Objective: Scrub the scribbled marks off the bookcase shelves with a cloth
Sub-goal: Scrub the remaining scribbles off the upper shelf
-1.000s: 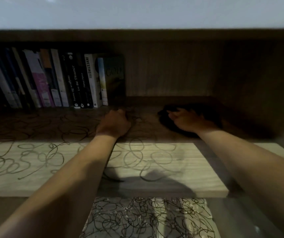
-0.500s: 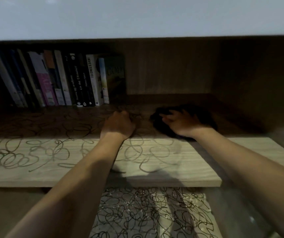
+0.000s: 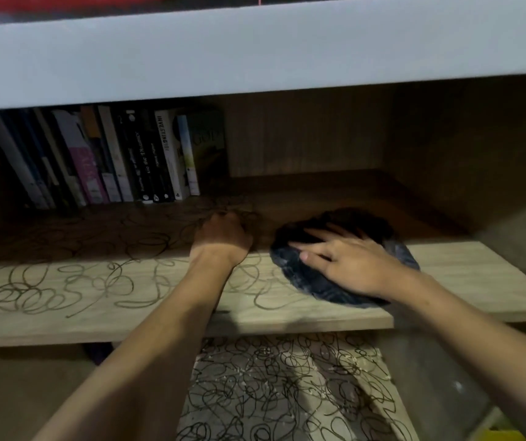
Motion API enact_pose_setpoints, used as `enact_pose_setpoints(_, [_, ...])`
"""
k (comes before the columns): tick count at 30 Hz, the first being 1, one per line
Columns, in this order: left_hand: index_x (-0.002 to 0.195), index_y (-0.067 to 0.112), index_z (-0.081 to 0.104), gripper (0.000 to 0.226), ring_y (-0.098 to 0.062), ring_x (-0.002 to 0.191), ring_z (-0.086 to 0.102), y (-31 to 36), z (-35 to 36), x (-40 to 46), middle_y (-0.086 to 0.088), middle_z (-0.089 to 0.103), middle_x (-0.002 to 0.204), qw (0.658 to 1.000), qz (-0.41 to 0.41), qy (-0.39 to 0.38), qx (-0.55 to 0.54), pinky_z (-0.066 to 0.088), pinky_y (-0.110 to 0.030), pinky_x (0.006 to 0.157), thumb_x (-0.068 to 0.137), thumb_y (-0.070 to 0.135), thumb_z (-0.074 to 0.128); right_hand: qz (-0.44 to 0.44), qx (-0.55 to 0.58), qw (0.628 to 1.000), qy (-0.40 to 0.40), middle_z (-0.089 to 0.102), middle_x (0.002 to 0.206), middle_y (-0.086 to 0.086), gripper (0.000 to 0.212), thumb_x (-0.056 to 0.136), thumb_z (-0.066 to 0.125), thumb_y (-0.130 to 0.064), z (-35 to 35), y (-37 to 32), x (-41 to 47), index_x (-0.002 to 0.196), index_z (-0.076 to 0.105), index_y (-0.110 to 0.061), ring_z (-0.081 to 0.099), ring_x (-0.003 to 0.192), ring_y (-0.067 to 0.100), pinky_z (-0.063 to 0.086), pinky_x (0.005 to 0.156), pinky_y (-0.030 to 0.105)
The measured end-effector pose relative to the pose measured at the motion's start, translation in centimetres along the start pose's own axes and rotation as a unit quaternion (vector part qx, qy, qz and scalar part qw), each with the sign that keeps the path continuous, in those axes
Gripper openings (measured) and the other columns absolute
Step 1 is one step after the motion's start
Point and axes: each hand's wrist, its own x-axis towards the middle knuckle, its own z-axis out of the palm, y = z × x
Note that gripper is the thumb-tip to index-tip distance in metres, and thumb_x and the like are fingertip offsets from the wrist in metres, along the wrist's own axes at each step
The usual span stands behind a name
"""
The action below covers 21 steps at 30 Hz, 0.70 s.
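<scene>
A wooden shelf [image 3: 465,275] runs across the view, covered from the left end to the middle with black scribbled marks [image 3: 64,288]. A dark blue cloth [image 3: 306,281] lies flat on the shelf right of centre. My right hand [image 3: 347,262] presses on the cloth with its fingers spread straight, pointing left. My left hand [image 3: 223,237] rests on the shelf to the left of the cloth, fingers curled under, holding nothing. The shelf to the right of the cloth shows no marks.
A row of upright books [image 3: 121,160] stands at the back left of the shelf. A white board [image 3: 255,52] overhangs above. A lower shelf [image 3: 287,389] below is thick with scribbles. The bookcase side wall [image 3: 478,148] closes the right.
My right hand and the cloth have slid toward the front edge of the shelf, into the light. My left hand has stayed in place. The view has tilted up.
</scene>
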Motion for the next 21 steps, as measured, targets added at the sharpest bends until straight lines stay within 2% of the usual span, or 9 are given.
enact_pose_setpoints(3, [0.123,0.005,0.055,0.038,-0.041,0.117,0.052,0.3,-0.1,-0.7,-0.024,0.053,0.128,1.000,0.001,-0.006,-0.003,0.043,-0.038,0.092,0.095,0.028,0.044,0.056,0.035,0.997,-0.034,0.018,0.159,-0.008,0.042,0.102,0.031,-0.046,-1.6,1.8,3.0,0.144,0.035,-0.041,0.014,0.146,0.016,0.007,0.114,0.028])
enact_pose_setpoints(6, [0.123,0.007,0.056,0.038,-0.040,0.115,0.053,0.3,-0.1,-1.3,-0.023,0.055,0.126,1.000,0.007,-0.003,-0.001,0.045,-0.038,0.091,0.095,0.030,0.044,0.072,0.030,0.996,-0.051,0.014,0.159,-0.011,0.047,0.096,0.033,-0.058,-1.2,0.0,4.5,0.142,0.034,-0.047,0.009,0.147,0.021,0.004,0.117,0.039])
enact_pose_setpoints(8, [0.125,0.009,0.055,0.041,-0.040,0.115,0.053,0.3,-0.1,-1.4,-0.023,0.054,0.127,1.000,0.005,-0.005,-0.002,0.044,-0.038,0.092,0.096,0.035,0.044,0.037,0.034,0.998,-0.049,0.014,0.158,-0.017,0.056,0.086,0.030,-0.075,-0.6,-1.8,2.6,0.138,0.035,-0.055,0.010,0.147,0.021,0.004,0.116,0.046])
enact_pose_setpoints(10, [0.126,0.008,0.055,0.042,-0.040,0.116,0.052,0.3,-0.1,-1.2,-0.023,0.053,0.128,1.000,0.004,-0.006,0.002,0.044,-0.038,0.093,0.096,0.036,0.044,-0.004,0.013,1.000,-0.016,0.018,0.157,-0.018,0.057,0.081,0.027,-0.079,0.0,-2.1,-0.3,0.134,0.038,-0.059,0.015,0.146,0.019,0.008,0.116,0.049])
enact_pose_setpoints(12, [0.125,0.008,0.055,0.040,-0.040,0.116,0.052,0.2,-0.1,-1.2,-0.022,0.054,0.127,1.000,0.007,0.001,0.012,0.044,-0.038,0.092,0.095,0.032,0.044,-0.004,0.034,0.999,-0.001,0.030,0.153,-0.016,0.048,0.088,0.033,-0.070,-0.7,-0.4,-0.7,0.131,0.046,-0.054,0.028,0.141,0.018,0.018,0.115,0.045])
enact_pose_setpoints(14, [0.125,0.009,0.055,0.038,-0.039,0.116,0.052,0.2,-0.1,-1.3,-0.022,0.054,0.127,1.000,0.012,0.006,0.014,0.044,-0.038,0.092,0.094,0.028,0.044,0.032,0.065,0.997,0.004,0.041,0.148,-0.009,0.041,0.095,0.039,-0.056,-1.2,2.0,1.6,0.131,0.055,-0.040,0.038,0.135,0.019,0.026,0.114,0.037])
enact_pose_setpoints(17, [0.126,0.009,0.055,0.038,-0.039,0.116,0.052,0.3,-0.2,-1.5,-0.021,0.053,0.128,1.000,0.014,0.003,0.013,0.043,-0.038,0.093,0.093,0.025,0.046,0.089,0.038,0.994,0.051,0.055,0.135,0.001,0.035,0.099,0.040,-0.044,-1.1,1.5,2.7,0.124,0.062,-0.030,0.051,0.121,0.025,0.039,0.102,0.034])
enact_pose_setpoints(19, [0.125,0.008,0.054,0.037,-0.039,0.116,0.052,0.3,-0.3,-1.5,-0.021,0.053,0.128,1.000,0.013,0.004,0.015,0.043,-0.038,0.093,0.093,0.026,0.046,0.049,0.027,0.995,0.082,0.060,0.130,-0.002,0.034,0.098,0.044,-0.043,0.1,-0.4,0.3,0.122,0.063,-0.029,0.055,0.117,0.023,0.042,0.099,0.036])
enact_pose_setpoints(21, [0.125,0.008,0.055,0.037,-0.039,0.116,0.052,0.2,-0.4,-1.4,-0.021,0.054,0.127,1.000,0.013,0.006,0.015,0.043,-0.038,0.092,0.094,0.026,0.046,-0.019,0.072,0.993,0.096,0.058,0.133,-0.008,0.033,0.096,0.049,-0.044,0.4,-1.1,-2.4,0.123,0.064,-0.031,0.053,0.121,0.018,0.042,0.104,0.038])
